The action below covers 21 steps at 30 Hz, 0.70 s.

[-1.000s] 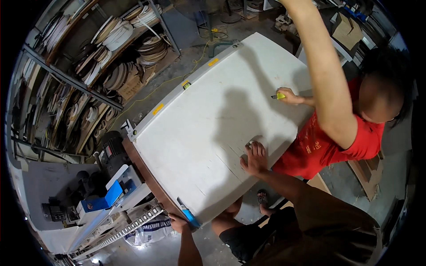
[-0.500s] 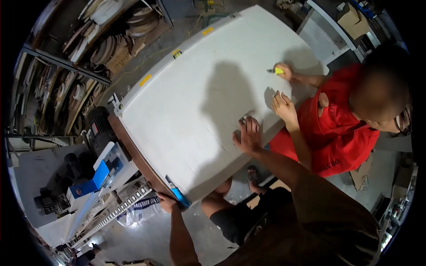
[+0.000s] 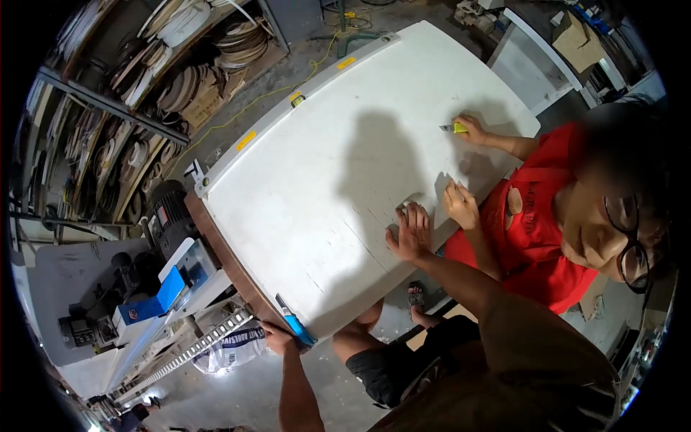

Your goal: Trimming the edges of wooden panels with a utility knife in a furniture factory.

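A large white board [image 3: 288, 223] with thin dark scratches lies across the middle. My right hand [image 3: 412, 234] rests on it near its right-hand edge, palm down with fingers spread. At the near left corner, my left hand [image 3: 279, 337] is closed on the brown table edge [image 3: 232, 263], its fingertips partly hidden. Just beside it, a blue utility knife [image 3: 296, 324] with its blade out lies on the board's corner. Across from me, a co-worker's hand [image 3: 471, 130] holds a yellow utility knife [image 3: 458, 128] over the board. Their other hand [image 3: 461, 204] touches the board near my right hand.
A long white level [image 3: 270, 119] with yellow labels lies along the board's far left edge. A motor [image 3: 173, 216] and a machine with a blue guard [image 3: 155, 295] stand at the left. Behind are shelves of coiled strips [image 3: 248, 45]. A plastic bag [image 3: 232, 351] lies on the floor.
The whole view has shifted slightly, with everything lower and a little to the right. The co-worker's head has tilted up. My hands and both knives keep about the same places on the board.
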Each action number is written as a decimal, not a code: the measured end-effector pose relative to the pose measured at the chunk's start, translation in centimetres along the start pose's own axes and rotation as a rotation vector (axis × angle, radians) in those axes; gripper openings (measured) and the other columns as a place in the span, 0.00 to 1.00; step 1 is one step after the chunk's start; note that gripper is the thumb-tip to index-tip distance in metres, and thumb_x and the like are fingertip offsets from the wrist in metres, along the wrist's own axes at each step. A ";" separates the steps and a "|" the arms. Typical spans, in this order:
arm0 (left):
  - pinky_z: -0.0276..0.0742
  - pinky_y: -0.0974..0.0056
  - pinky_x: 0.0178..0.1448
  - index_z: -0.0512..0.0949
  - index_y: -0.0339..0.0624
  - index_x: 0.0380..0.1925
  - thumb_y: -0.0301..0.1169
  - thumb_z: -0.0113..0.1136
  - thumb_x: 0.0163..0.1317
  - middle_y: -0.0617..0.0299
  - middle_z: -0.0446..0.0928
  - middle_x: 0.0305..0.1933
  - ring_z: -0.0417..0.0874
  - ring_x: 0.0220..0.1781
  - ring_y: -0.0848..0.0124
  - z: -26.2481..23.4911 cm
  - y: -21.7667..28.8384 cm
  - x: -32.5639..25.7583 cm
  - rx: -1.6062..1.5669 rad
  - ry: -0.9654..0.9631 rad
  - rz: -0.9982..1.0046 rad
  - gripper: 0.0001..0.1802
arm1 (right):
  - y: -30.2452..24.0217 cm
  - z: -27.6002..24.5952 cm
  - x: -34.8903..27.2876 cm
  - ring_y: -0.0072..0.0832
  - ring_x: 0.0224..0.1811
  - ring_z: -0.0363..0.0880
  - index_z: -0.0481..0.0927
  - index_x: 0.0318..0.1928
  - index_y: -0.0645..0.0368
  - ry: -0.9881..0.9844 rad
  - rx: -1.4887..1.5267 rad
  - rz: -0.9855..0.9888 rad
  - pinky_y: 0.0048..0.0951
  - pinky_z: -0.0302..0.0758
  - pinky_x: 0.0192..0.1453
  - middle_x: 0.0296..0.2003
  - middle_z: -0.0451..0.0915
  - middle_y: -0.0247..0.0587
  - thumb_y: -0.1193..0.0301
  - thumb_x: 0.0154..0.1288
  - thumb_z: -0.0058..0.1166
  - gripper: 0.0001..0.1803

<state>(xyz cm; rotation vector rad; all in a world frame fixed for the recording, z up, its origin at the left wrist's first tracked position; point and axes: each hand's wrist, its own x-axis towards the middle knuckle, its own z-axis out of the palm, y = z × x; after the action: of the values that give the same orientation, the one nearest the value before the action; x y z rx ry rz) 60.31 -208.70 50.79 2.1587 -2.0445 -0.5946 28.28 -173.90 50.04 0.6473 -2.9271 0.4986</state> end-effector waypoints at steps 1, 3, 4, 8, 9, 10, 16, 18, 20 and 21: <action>0.77 0.40 0.53 0.86 0.36 0.51 0.67 0.32 0.75 0.35 0.84 0.48 0.84 0.50 0.36 0.0 -0.1 0.0 -0.002 -0.005 0.006 0.46 | 0.0 0.0 -0.2 0.59 0.72 0.58 0.69 0.65 0.67 0.028 -0.009 -0.006 0.59 0.53 0.77 0.66 0.64 0.63 0.52 0.64 0.56 0.37; 0.77 0.40 0.53 0.86 0.36 0.51 0.67 0.32 0.75 0.35 0.84 0.48 0.84 0.50 0.36 0.0 -0.2 0.0 -0.007 -0.002 0.011 0.46 | -0.2 -0.2 -0.2 0.59 0.72 0.58 0.69 0.65 0.67 0.008 -0.015 -0.005 0.59 0.53 0.77 0.66 0.64 0.63 0.52 0.64 0.56 0.37; 0.77 0.41 0.53 0.85 0.36 0.52 0.67 0.33 0.75 0.35 0.84 0.48 0.83 0.50 0.36 0.0 -0.2 0.0 -0.010 -0.011 0.011 0.45 | -0.3 -0.3 -0.2 0.59 0.72 0.57 0.69 0.65 0.66 0.024 -0.024 -0.001 0.59 0.53 0.77 0.66 0.64 0.63 0.52 0.64 0.56 0.37; 0.77 0.41 0.54 0.85 0.35 0.52 0.66 0.33 0.75 0.34 0.84 0.48 0.83 0.50 0.35 0.1 0.1 0.2 0.006 0.008 -0.010 0.45 | -0.6 -0.5 0.0 0.59 0.71 0.59 0.70 0.64 0.67 0.035 0.003 -0.016 0.59 0.53 0.77 0.65 0.65 0.64 0.52 0.64 0.56 0.36; 0.77 0.41 0.54 0.85 0.34 0.53 0.66 0.34 0.76 0.34 0.84 0.48 0.83 0.51 0.35 0.0 0.0 0.2 -0.002 -0.002 0.014 0.45 | -0.7 -0.5 0.0 0.57 0.71 0.59 0.70 0.64 0.66 0.060 -0.005 -0.023 0.59 0.53 0.78 0.65 0.65 0.63 0.53 0.63 0.58 0.36; 0.77 0.41 0.55 0.84 0.34 0.53 0.65 0.34 0.76 0.33 0.83 0.49 0.83 0.51 0.35 -0.1 0.0 0.2 0.005 -0.014 0.012 0.45 | -0.7 -0.5 0.1 0.56 0.71 0.59 0.70 0.63 0.66 0.068 -0.004 -0.016 0.59 0.52 0.79 0.65 0.66 0.62 0.54 0.62 0.59 0.36; 0.78 0.42 0.56 0.84 0.33 0.53 0.65 0.36 0.75 0.33 0.84 0.49 0.84 0.52 0.37 0.1 -0.8 0.5 0.040 -0.009 -0.060 0.44 | -0.6 -0.2 0.0 0.57 0.71 0.58 0.70 0.63 0.66 0.094 0.015 -0.032 0.59 0.52 0.78 0.64 0.66 0.61 0.54 0.62 0.58 0.36; 0.79 0.41 0.53 0.86 0.35 0.51 0.65 0.36 0.75 0.34 0.85 0.45 0.85 0.48 0.36 0.3 -0.9 0.7 -0.019 -0.006 0.041 0.43 | -0.6 -0.1 0.1 0.57 0.72 0.58 0.70 0.64 0.66 0.070 -0.009 -0.027 0.59 0.52 0.78 0.64 0.65 0.61 0.53 0.62 0.58 0.37; 0.79 0.41 0.51 0.86 0.37 0.52 0.65 0.36 0.76 0.33 0.84 0.44 0.85 0.47 0.36 0.6 -1.0 0.8 0.029 0.035 0.008 0.43 | -0.6 0.1 0.2 0.56 0.73 0.56 0.71 0.65 0.67 -0.080 -0.020 0.059 0.57 0.51 0.79 0.66 0.63 0.61 0.51 0.63 0.57 0.38; 0.79 0.41 0.51 0.85 0.37 0.52 0.65 0.35 0.76 0.33 0.84 0.44 0.85 0.47 0.35 0.8 -1.1 0.8 0.055 0.047 -0.007 0.43 | -0.6 0.1 0.1 0.56 0.73 0.56 0.71 0.65 0.67 -0.013 -0.014 0.018 0.57 0.51 0.79 0.66 0.63 0.61 0.51 0.63 0.57 0.38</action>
<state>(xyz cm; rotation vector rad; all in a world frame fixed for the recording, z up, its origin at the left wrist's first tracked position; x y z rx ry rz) 61.03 -209.25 49.56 2.1890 -2.0535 -0.4887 28.43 -174.51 50.13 0.6253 -2.9486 0.4773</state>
